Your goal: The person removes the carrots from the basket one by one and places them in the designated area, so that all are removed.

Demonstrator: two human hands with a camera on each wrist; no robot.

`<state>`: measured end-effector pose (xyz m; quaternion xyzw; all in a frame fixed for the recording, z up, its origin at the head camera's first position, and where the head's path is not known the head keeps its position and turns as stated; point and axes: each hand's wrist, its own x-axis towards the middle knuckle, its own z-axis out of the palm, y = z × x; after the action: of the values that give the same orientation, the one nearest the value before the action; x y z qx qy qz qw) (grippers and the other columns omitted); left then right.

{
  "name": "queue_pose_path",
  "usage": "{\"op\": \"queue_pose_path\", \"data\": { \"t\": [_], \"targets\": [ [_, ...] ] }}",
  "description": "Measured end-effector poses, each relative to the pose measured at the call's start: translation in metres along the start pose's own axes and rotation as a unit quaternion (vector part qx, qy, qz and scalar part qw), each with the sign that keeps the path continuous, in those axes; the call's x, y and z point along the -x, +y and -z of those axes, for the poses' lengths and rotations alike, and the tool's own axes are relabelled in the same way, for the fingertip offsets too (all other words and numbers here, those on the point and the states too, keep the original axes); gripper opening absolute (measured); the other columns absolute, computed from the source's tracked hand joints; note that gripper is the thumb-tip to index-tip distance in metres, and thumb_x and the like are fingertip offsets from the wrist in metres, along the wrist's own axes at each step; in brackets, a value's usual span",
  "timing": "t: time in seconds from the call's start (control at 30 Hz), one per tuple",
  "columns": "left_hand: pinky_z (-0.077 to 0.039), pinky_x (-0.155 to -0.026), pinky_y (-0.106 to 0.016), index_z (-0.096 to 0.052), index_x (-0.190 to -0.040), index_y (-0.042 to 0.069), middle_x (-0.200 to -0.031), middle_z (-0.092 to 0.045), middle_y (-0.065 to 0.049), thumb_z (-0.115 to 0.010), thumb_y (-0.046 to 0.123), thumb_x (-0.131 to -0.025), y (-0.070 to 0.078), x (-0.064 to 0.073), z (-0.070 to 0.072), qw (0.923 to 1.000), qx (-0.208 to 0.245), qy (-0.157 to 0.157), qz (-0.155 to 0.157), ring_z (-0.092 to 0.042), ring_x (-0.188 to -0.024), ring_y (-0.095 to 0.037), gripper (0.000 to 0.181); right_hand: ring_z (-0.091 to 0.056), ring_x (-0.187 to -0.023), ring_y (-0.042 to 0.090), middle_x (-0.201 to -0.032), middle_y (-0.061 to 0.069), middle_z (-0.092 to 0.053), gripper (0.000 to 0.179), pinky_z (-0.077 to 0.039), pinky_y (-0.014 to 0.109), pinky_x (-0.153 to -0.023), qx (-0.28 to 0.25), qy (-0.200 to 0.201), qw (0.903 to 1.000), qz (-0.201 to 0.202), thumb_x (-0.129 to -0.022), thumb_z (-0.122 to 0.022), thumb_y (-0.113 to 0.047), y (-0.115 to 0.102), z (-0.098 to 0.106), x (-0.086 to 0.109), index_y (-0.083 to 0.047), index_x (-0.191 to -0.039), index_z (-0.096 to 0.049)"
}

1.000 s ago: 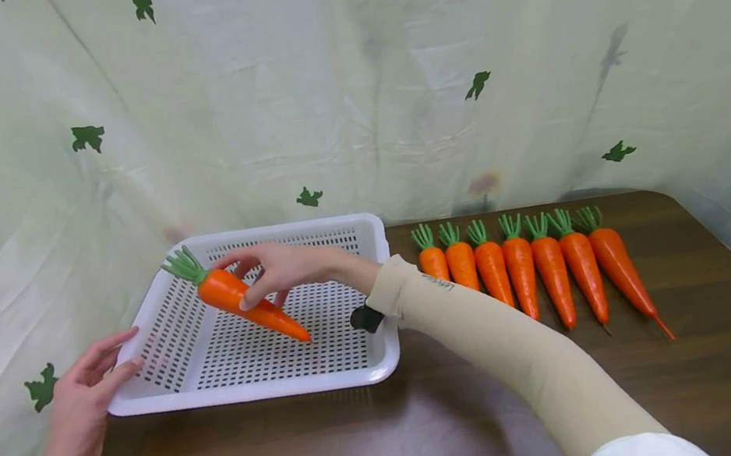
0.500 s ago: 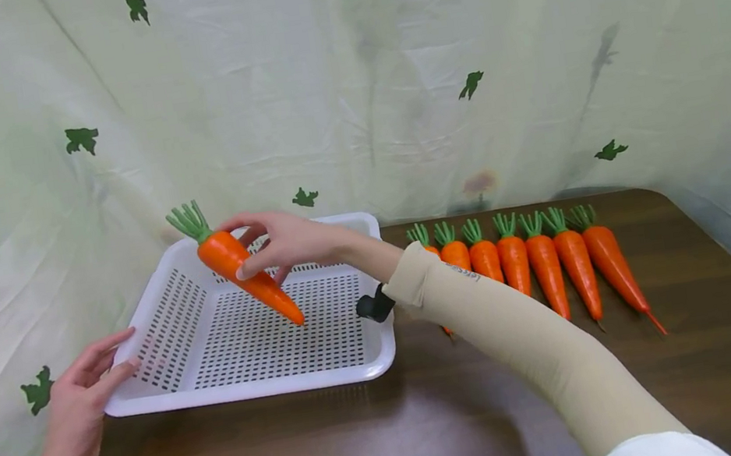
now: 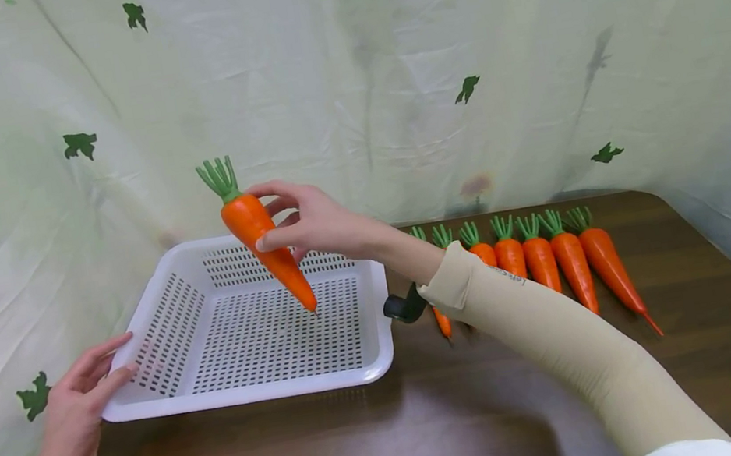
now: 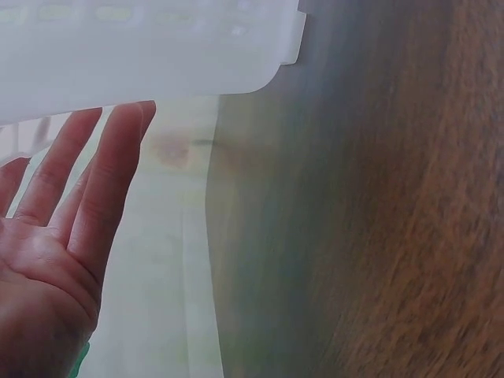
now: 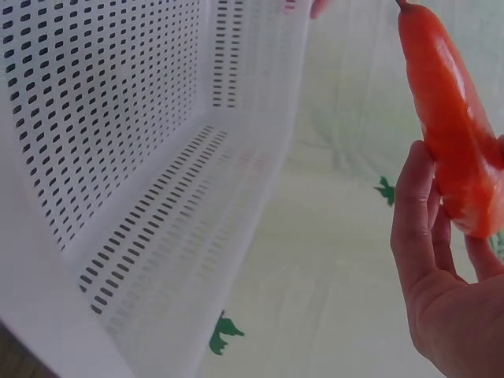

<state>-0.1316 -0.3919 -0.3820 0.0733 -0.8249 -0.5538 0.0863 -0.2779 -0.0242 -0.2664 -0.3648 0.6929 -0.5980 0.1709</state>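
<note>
My right hand [image 3: 315,224] holds a carrot [image 3: 261,243] with green stem stubs, raised above the white basket [image 3: 248,394]. The carrot tilts, leaves up and left, its tip over the basket floor. In the right wrist view, the thumb and fingers [image 5: 416,213] lie on either side of the carrot [image 5: 453,118]. My left hand [image 3: 76,405] touches the left rim of the basket with fairly straight fingers. The left wrist view shows the same fingers [image 4: 110,181] reaching up to the basket's edge [image 4: 197,71].
Several carrots [image 3: 571,264] lie in a row on the dark wooden table [image 3: 342,452] to the right, leaves toward the back. My right sleeve [image 3: 553,342] partly covers the nearer ones. A pale curtain [image 3: 345,89] with green leaf prints hangs behind and to the left.
My right hand has lifted the carrot from low inside the basket, up and a little right, turning it steeper. The left hand stays at the rim.
</note>
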Motion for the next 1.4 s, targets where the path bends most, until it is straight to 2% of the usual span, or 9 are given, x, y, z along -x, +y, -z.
{"op": "queue_pose_path", "data": {
  "t": [0.27, 0.67, 0.9, 1.13, 1.4],
  "targets": [
    [-0.053, -0.07, -0.016, -0.056, -0.14, 0.023, -0.113, -0.061, 0.023, -0.066, 0.017, -0.095, 0.0, -0.001, -0.002, 0.9998, 0.021, -0.001, 0.003, -0.063, -0.091, 0.004, 0.046, -0.067, -0.091, 0.027, -0.118, 0.009, -0.059, 0.059, -0.059, 0.044, -0.067, -0.006, 0.025, 0.9993, 0.027, -0.09, -0.069, -0.009, -0.003, 0.01, 0.023, -0.013, -0.143, -0.045],
    [-0.052, -0.07, -0.015, -0.057, -0.139, 0.023, -0.112, -0.061, 0.023, -0.066, 0.016, -0.095, 0.0, -0.002, -0.003, 0.9995, 0.032, -0.008, 0.0, -0.062, -0.092, 0.003, 0.046, -0.064, -0.095, 0.029, -0.123, 0.011, -0.054, 0.063, -0.058, 0.046, -0.066, -0.02, 0.077, 0.9968, 0.005, -0.089, -0.07, -0.01, 0.002, 0.03, 0.054, -0.017, -0.145, -0.043],
    [-0.052, -0.071, -0.015, -0.056, -0.14, 0.024, -0.114, -0.059, 0.023, -0.065, 0.017, -0.096, 0.0, -0.002, -0.004, 0.9999, 0.011, -0.003, 0.001, -0.06, -0.094, 0.002, 0.046, -0.062, -0.097, 0.029, -0.124, 0.011, -0.054, 0.062, -0.058, 0.047, -0.066, 0.012, 0.095, 0.9954, -0.004, -0.088, -0.071, -0.011, 0.006, 0.043, 0.075, -0.02, -0.143, -0.046],
    [-0.051, -0.071, -0.014, -0.057, -0.139, 0.024, -0.114, -0.058, 0.023, -0.066, 0.016, -0.095, 0.0, -0.001, -0.003, 0.9996, 0.028, 0.001, -0.002, -0.059, -0.095, 0.006, 0.046, -0.06, -0.103, 0.027, -0.128, 0.006, -0.052, 0.065, -0.057, 0.046, -0.071, 0.029, 0.108, 0.9934, -0.025, -0.088, -0.073, -0.016, 0.01, 0.057, 0.098, -0.024, -0.145, -0.044],
    [-0.05, -0.072, -0.012, -0.057, -0.139, 0.023, -0.114, -0.058, 0.024, -0.066, 0.017, -0.095, 0.001, -0.001, -0.004, 0.9998, 0.016, 0.011, -0.004, -0.058, -0.096, 0.006, 0.046, -0.059, -0.104, 0.027, -0.133, 0.006, -0.05, 0.066, -0.057, 0.045, -0.072, 0.055, 0.118, 0.9904, -0.046, -0.089, -0.074, -0.017, 0.012, 0.074, 0.126, -0.023, -0.146, -0.042]
  ]
}}
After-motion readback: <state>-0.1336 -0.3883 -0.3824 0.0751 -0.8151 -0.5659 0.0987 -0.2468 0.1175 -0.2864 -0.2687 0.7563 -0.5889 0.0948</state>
